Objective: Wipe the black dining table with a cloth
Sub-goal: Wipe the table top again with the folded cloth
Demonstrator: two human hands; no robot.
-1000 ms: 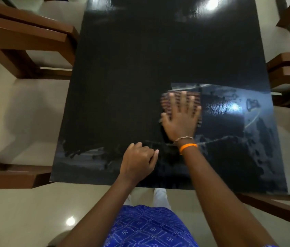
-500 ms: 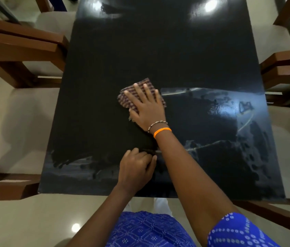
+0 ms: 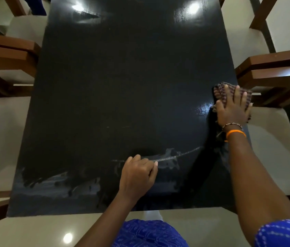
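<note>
The pale glossy tiled floor (image 3: 1, 132) shines all around, with ceiling lights mirrored in it. Over it stands the long glossy black tabletop (image 3: 122, 82), mostly dark, with grey dusty smears beside and behind the left hand (image 3: 137, 177), near the closest edge. Brown wooden chairs with cream seats (image 3: 274, 72) are tucked in on both sides, one just beyond the right hand (image 3: 233, 107). That hand lies flat with fingers spread, pressing the small checked brown cloth (image 3: 221, 91) at the tabletop's right edge. The left hand rests on the surface loosely curled, holding nothing.
</note>
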